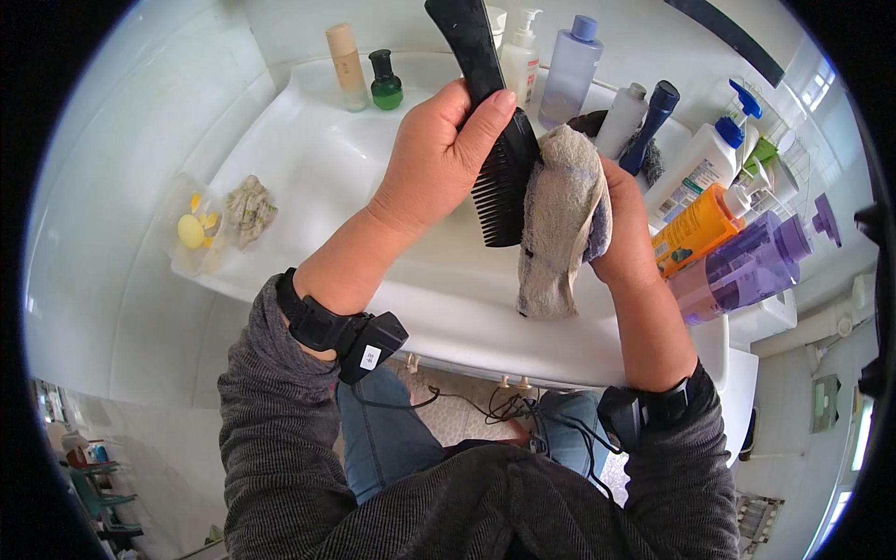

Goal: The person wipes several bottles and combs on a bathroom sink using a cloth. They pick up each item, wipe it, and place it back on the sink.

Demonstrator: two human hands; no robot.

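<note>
My left hand (437, 149) is closed round a black comb (499, 182), thumb across its spine, with the handle pointing up and the teeth toward the lower left. Against the comb's right side lies a greyish-beige cloth (560, 224), folded and hanging down. My right hand (627, 224) grips that cloth from behind; most of its fingers are hidden by the fabric. Both hands are raised over the white sink (313, 140).
Along the back rim stand a beige-capped bottle (347, 70), a green bottle (385, 82) and a clear bluish bottle (571, 70). Pump bottles crowd the right, among them an orange one (695, 229) and a purple one (737, 266). A crumpled cloth (249, 211) lies at the left beside a clear soap dish (187, 259).
</note>
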